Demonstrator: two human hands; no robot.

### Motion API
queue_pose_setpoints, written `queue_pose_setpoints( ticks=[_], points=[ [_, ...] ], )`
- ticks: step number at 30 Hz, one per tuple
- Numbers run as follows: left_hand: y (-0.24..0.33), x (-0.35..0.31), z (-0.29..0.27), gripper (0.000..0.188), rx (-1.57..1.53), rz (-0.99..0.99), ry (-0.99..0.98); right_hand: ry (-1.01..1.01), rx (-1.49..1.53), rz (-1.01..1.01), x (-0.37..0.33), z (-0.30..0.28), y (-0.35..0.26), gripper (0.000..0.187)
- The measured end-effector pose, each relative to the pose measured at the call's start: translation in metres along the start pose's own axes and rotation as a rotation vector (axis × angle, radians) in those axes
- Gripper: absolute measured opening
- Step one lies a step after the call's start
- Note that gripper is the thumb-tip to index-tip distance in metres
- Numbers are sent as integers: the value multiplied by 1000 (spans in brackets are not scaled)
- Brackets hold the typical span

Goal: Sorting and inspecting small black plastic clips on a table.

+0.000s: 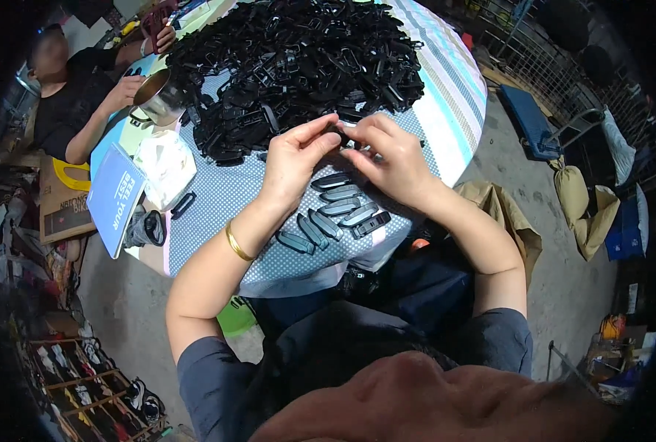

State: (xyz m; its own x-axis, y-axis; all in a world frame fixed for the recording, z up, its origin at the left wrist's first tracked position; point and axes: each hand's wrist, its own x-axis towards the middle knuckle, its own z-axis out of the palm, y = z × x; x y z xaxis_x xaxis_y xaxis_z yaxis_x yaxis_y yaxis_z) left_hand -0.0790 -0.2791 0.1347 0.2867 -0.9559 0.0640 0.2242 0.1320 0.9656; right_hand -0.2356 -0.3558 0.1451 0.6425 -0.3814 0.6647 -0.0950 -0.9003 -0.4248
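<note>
My left hand point(296, 156) and my right hand point(393, 158) meet over the table's near half, fingers pinched around a small black plastic piece point(337, 136). Most of that piece is hidden by the fingertips, so its exact kind is unclear. Just below my hands, several slim, elongated black plastic parts point(340, 193) lie side by side in a loose curved group. Beyond my fingers rises a large heap of similar black plastic parts point(306, 70), some with frame-like openings. A gold bangle point(236, 241) circles my left wrist.
The round table point(453, 140) has a patterned cloth. At its left are a blue booklet point(114, 199), a white plastic bag point(164, 166), a metal pot point(158, 99) and a lone black part point(183, 205). Another person point(70, 96) sits at the far left, one hand near the pot.
</note>
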Motion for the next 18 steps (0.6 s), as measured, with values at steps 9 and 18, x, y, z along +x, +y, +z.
queue_pose_setpoints(
  ticks=[9, 18],
  points=[
    [14, -3, -6, 26, 101, 82, -151, -166, 297, 297, 0, 3, 5, 28],
    [15, -2, -8, 22, 80, 93, -215, -96, 176, 155, -4, 8, 4, 28]
  ],
)
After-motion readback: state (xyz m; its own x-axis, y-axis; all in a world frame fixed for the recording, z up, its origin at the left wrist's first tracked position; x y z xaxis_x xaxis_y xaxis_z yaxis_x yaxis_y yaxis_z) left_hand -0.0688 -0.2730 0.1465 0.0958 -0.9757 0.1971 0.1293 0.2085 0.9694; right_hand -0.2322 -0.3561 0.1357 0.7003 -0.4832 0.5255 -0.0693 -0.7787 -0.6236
